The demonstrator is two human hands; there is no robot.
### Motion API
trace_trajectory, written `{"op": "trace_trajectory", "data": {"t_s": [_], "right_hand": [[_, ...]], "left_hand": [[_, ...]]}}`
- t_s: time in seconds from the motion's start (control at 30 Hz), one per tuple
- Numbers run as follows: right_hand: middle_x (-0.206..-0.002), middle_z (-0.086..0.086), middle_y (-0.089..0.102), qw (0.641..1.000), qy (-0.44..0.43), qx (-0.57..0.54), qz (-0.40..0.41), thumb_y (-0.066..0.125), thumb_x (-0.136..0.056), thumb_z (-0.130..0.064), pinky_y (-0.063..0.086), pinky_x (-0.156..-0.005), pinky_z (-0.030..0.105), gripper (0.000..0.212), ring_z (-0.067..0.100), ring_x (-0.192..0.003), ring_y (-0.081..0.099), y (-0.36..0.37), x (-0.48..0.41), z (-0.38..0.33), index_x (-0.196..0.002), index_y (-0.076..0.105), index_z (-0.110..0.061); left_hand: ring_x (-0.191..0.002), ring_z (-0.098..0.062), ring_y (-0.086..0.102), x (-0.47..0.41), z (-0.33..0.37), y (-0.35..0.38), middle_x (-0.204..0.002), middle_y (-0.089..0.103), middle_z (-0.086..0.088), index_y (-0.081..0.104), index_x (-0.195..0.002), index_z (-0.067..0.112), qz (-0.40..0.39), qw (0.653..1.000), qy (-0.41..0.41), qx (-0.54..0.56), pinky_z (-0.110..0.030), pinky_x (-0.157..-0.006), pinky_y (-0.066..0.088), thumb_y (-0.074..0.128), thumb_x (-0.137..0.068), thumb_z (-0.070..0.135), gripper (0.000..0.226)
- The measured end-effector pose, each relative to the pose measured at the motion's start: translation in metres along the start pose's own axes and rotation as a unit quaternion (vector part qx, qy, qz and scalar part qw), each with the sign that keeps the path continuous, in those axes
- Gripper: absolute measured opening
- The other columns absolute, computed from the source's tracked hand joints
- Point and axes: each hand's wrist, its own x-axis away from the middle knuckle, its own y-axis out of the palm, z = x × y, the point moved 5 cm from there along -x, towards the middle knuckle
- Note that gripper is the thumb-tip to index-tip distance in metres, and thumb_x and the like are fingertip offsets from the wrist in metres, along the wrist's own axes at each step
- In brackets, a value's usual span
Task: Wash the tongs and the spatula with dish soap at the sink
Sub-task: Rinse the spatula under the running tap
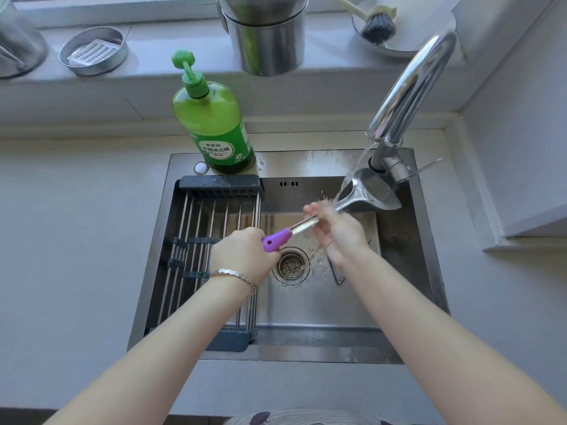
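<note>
Spatula (303, 225) is held above the sink (306, 308) basin, its long axis running from near the drain (290, 265) up and rightward to the back right corner, where the broad steel blade sits under the water stream (356, 167) falling from the faucet (408, 87). The left hand (242, 256) grips the purple handle end at the low, near end of that axis. The right hand (337, 231) is farther along, fingers curled round the bare steel shaft just below the blade, so it is the hand nearer the wetted part. A rubbing stroke would likely run along the shaft toward the blade while the left hand steadies and turns the handle. A thin metal piece on the sink floor under the right wrist may be the tongs (337, 276), though most of it is hidden. The dish soap bottle (211, 124) stands on the sink's back rim toward the left, closer to the left hand, behind the drying rack (214, 240) that spans the basin's left side.
</note>
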Motion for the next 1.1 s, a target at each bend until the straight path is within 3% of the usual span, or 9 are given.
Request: {"op": "trace_trajectory", "data": {"t_s": [0.1, 0.2, 0.33, 0.4, 0.5, 0.57, 0.73, 0.9, 1.1], "right_hand": [[-0.081, 0.010, 0.064, 0.999, 0.007, -0.048, 0.004, 0.047, -0.093, 0.005, 0.059, -0.061, 0.025, 0.010, 0.014, -0.063, 0.068, 0.006, 0.000, 0.003, -0.088, 0.051, -0.004], [-0.076, 0.008, 0.064, 0.997, 0.026, 0.046, -0.048, 0.051, -0.088, 0.010, 0.058, -0.072, 0.030, 0.015, 0.011, -0.063, 0.068, 0.019, 0.014, 0.024, -0.092, 0.050, -0.005], [-0.080, 0.010, 0.064, 0.999, 0.014, -0.029, -0.010, 0.047, -0.089, 0.012, 0.058, -0.057, 0.024, 0.017, 0.011, -0.058, 0.069, 0.006, -0.001, 0.006, -0.087, 0.052, -0.004], [-0.080, 0.009, 0.063, 0.999, 0.016, -0.045, 0.018, 0.048, -0.089, 0.012, 0.059, -0.059, 0.025, 0.018, 0.012, -0.057, 0.069, 0.002, -0.005, 0.007, -0.084, 0.051, -0.005], [-0.079, 0.010, 0.061, 0.997, 0.050, 0.036, -0.040, 0.048, -0.086, 0.017, 0.059, -0.068, 0.029, 0.021, 0.017, -0.069, 0.066, 0.012, 0.011, 0.028, -0.085, 0.048, -0.004], [-0.080, 0.010, 0.062, 0.995, 0.057, 0.050, -0.059, 0.047, -0.084, 0.021, 0.058, -0.060, 0.025, 0.024, 0.017, -0.071, 0.066, 0.013, 0.015, 0.028, -0.087, 0.049, -0.003], [-0.057, 0.004, 0.068, 0.999, 0.027, -0.008, 0.018, 0.051, -0.087, 0.011, 0.058, -0.056, 0.023, 0.016, 0.011, -0.054, 0.068, -0.003, 0.000, 0.010, -0.081, 0.051, -0.003], [-0.081, 0.011, 0.062, 0.994, 0.045, 0.072, -0.069, 0.053, -0.082, 0.019, 0.059, -0.065, 0.024, 0.023, 0.018, -0.072, 0.065, 0.009, 0.018, 0.028, -0.087, 0.049, -0.003], [-0.054, 0.000, 0.068, 0.998, 0.036, 0.036, 0.046, 0.047, -0.093, 0.001, 0.055, -0.048, 0.020, 0.024, 0.011, -0.060, 0.067, -0.029, -0.011, 0.004, -0.072, 0.054, -0.008]], "left_hand": [[-0.071, -0.021, 0.060, -0.001, 0.000, -0.006, -0.073, 0.059, 0.002, 0.062, -0.087, 0.022, 0.009, 1.000, 0.003, -0.016, -0.026, -0.063, 0.046, 0.056, -0.082, 0.041, 0.021], [-0.069, -0.021, 0.058, 0.001, 0.001, -0.008, -0.073, 0.058, 0.002, 0.063, -0.087, 0.021, 0.012, 1.000, 0.006, -0.025, -0.025, -0.063, 0.044, 0.055, -0.082, 0.042, 0.023], [-0.067, -0.020, 0.056, 0.003, -0.002, -0.010, -0.074, 0.058, 0.002, 0.062, -0.089, 0.021, 0.010, 0.999, 0.003, -0.034, -0.024, -0.060, 0.043, 0.055, -0.083, 0.043, 0.024], [-0.068, -0.020, 0.055, 0.003, -0.002, -0.011, -0.075, 0.057, 0.002, 0.061, -0.089, 0.020, 0.007, 0.999, 0.004, -0.044, -0.024, -0.061, 0.042, 0.055, -0.083, 0.042, 0.023], [-0.071, -0.023, 0.058, 0.006, -0.001, -0.012, -0.075, 0.057, 0.002, 0.062, -0.087, 0.020, 0.006, 0.998, 0.010, -0.056, -0.026, -0.064, 0.043, 0.055, -0.082, 0.041, 0.023], [-0.069, -0.022, 0.056, 0.007, 0.000, -0.013, -0.075, 0.057, 0.002, 0.062, -0.087, 0.020, 0.014, 0.998, 0.020, -0.065, -0.026, -0.064, 0.043, 0.054, -0.083, 0.041, 0.023], [-0.067, -0.021, 0.055, 0.007, -0.001, -0.015, -0.074, 0.057, 0.002, 0.061, -0.090, 0.020, 0.022, 0.997, 0.024, -0.074, -0.025, -0.062, 0.043, 0.054, -0.083, 0.038, 0.021], [-0.067, -0.022, 0.054, 0.011, 0.002, -0.013, -0.073, 0.057, 0.002, 0.061, -0.088, 0.020, 0.017, 0.997, 0.028, -0.067, -0.025, -0.063, 0.043, 0.053, -0.083, 0.040, 0.022], [-0.069, -0.019, 0.059, 0.018, -0.011, -0.012, -0.071, 0.055, 0.004, 0.060, -0.088, 0.021, 0.004, 0.997, 0.039, -0.073, -0.024, -0.063, 0.046, 0.054, -0.084, 0.043, 0.022]]}}
